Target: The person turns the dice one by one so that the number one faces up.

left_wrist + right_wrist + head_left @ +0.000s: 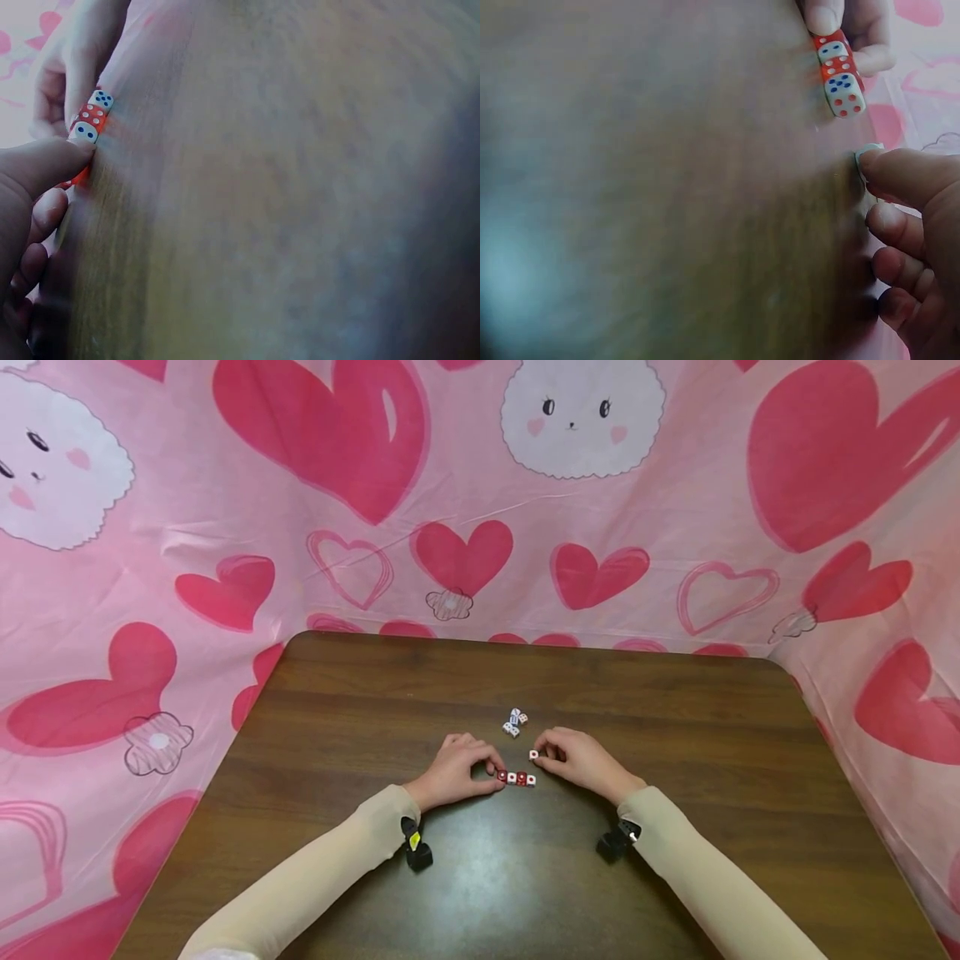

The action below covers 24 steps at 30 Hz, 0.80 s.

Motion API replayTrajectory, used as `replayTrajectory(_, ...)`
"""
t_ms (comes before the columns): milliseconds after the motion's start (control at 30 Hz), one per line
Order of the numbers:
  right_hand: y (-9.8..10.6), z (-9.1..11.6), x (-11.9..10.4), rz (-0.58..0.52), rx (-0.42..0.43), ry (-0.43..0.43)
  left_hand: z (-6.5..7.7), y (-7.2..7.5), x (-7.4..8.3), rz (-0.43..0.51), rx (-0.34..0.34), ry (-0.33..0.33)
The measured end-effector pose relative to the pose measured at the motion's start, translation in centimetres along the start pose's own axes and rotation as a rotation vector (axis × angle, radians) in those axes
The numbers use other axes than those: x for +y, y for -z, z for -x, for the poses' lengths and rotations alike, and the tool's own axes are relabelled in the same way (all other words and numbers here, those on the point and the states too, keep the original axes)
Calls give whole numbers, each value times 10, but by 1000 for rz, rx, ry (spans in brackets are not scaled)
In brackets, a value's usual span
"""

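Observation:
A short row of dice, red and white by turns, lies on the table in front of the person. At its left end, the left hand (459, 770) pinches the red die (502, 775) between thumb and index finger. A white die (531, 781) with colored pips forms the row's right end, also seen in the right wrist view as a white die (845, 101). Just beyond that end, the right hand (583, 760) pinches a separate white die (534, 755) by its fingertips, apart from the row. In the right wrist view the thumb mostly covers this die.
Several loose white dice (514, 720) lie clustered farther back on the brown wooden table (360, 693). Pink heart-patterned cloth (465, 468) hangs around the table's back and sides. Both wrists wear small black cameras (418, 857).

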State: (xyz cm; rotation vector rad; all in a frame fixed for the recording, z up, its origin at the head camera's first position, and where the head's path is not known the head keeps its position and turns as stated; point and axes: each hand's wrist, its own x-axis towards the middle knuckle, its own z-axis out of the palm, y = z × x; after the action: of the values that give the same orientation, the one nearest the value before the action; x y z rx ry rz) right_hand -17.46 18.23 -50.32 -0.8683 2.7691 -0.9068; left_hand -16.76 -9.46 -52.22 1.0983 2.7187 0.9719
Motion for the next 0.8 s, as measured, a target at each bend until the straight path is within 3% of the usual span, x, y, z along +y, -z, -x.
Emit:
replayTrajectory(400, -2, 29, 2, -1, -12, 88, 0, 0, 1, -8, 12, 3)
replayTrajectory(800, -12, 34, 1, 40, 56, 123, -1, -1, 1, -9, -8, 25)
